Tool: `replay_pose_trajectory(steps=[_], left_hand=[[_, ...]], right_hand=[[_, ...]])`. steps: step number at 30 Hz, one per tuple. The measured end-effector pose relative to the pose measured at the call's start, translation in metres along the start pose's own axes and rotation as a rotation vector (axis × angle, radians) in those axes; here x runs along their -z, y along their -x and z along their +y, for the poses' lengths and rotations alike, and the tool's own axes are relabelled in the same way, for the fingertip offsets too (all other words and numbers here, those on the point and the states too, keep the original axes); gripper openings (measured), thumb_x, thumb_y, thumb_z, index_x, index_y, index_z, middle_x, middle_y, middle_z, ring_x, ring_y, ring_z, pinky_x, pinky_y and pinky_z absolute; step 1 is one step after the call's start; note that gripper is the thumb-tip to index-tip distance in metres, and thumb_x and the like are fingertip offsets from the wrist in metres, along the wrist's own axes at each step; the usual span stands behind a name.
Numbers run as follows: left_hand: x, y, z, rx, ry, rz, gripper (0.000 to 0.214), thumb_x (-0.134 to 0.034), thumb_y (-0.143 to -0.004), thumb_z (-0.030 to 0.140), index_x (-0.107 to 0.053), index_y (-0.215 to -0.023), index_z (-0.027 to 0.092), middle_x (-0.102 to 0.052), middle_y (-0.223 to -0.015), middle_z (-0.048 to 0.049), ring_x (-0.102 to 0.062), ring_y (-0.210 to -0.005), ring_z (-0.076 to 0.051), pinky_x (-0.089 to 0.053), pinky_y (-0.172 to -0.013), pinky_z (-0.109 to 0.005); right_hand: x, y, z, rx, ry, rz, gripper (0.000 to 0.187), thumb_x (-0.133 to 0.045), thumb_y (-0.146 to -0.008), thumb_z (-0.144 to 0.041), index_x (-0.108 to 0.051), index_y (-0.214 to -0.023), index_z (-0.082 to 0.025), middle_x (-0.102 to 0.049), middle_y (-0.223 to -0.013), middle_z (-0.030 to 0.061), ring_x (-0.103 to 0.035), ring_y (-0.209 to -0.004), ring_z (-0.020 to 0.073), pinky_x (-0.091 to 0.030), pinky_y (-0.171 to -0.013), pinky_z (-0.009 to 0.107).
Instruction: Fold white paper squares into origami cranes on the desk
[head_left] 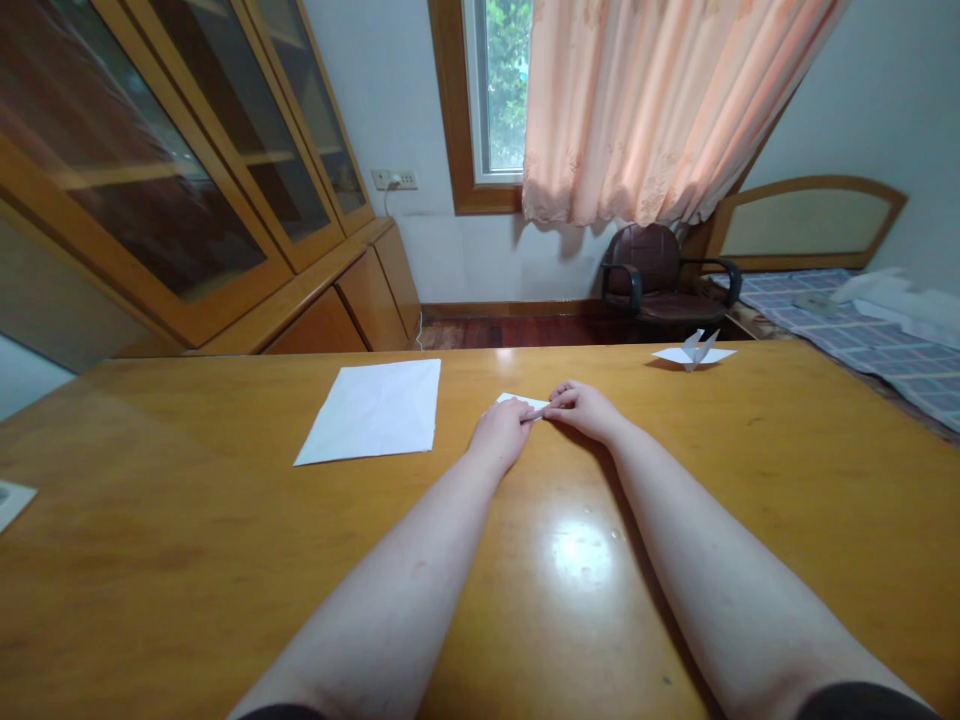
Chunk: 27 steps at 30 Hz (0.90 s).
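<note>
While on paper [535,404], hands [501,434] [586,410] close together

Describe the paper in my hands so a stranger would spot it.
On the wooden desk, near its far edge, the left hand and right hand hold a small white folded paper. Unlike the larger flat sheet leftward and the winged paper figure rightward, it's between fingers.

Near-left tabletop [172,570] passable; paper crane [694,353] obstructs far right.
</note>
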<state>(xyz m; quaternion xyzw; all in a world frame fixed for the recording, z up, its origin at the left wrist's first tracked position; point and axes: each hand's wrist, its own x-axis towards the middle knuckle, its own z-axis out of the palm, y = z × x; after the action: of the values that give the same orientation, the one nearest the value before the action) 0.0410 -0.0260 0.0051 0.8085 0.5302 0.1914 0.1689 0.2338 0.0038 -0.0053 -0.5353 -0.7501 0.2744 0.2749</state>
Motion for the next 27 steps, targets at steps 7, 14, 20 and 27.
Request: replay_pose_trajectory(steps=[7,14,20,27], left_hand=[[-0.0005,-0.0015,-0.0017,0.040,0.107,0.060,0.033,-0.043,-0.090,0.036,-0.069,-0.093,0.017,-0.068,-0.094,-0.0075,-0.059,-0.086,-0.019,-0.043,-0.077,-0.028],[0.0005,-0.0041,-0.0023,0.138,0.055,0.090,0.039,-0.038,-0.092,0.036,-0.067,-0.079,0.014,-0.066,-0.082,-0.0088,-0.057,-0.076,-0.018,-0.041,-0.068,-0.027],[0.0013,-0.0039,-0.0031,0.126,0.084,0.090,0.028,-0.043,-0.089,0.028,-0.068,-0.085,0.016,-0.068,-0.089,-0.0084,-0.059,-0.084,-0.019,-0.043,-0.075,-0.028],[-0.0005,-0.0039,-0.0036,0.170,0.160,0.099,0.022,-0.056,-0.081,0.016,-0.069,-0.098,0.016,-0.068,-0.101,-0.0081,-0.060,-0.094,-0.019,-0.045,-0.086,-0.029]], right_hand=[[0.0018,-0.0004,-0.0035,-0.022,0.012,0.045,0.016,-0.069,-0.073,-0.034,-0.072,-0.068,-0.020,-0.062,-0.086,0.0041,-0.058,-0.077,0.0155,-0.044,-0.076,0.028],[0.0036,-0.0008,-0.0084,-0.047,0.094,0.049,0.016,-0.068,-0.073,-0.034,-0.069,-0.070,-0.018,-0.059,-0.075,0.0024,-0.054,-0.070,0.0143,-0.041,-0.066,0.026],[0.0028,-0.0016,-0.0078,-0.053,0.130,0.052,0.017,-0.067,-0.074,-0.033,-0.065,-0.067,-0.018,-0.058,-0.072,0.0014,-0.052,-0.067,0.0136,-0.038,-0.061,0.026],[0.0021,-0.0015,-0.0077,-0.069,0.137,0.061,0.015,-0.067,-0.073,-0.033,-0.065,-0.068,-0.018,-0.058,-0.074,0.0018,-0.051,-0.067,0.0136,-0.038,-0.061,0.026]])
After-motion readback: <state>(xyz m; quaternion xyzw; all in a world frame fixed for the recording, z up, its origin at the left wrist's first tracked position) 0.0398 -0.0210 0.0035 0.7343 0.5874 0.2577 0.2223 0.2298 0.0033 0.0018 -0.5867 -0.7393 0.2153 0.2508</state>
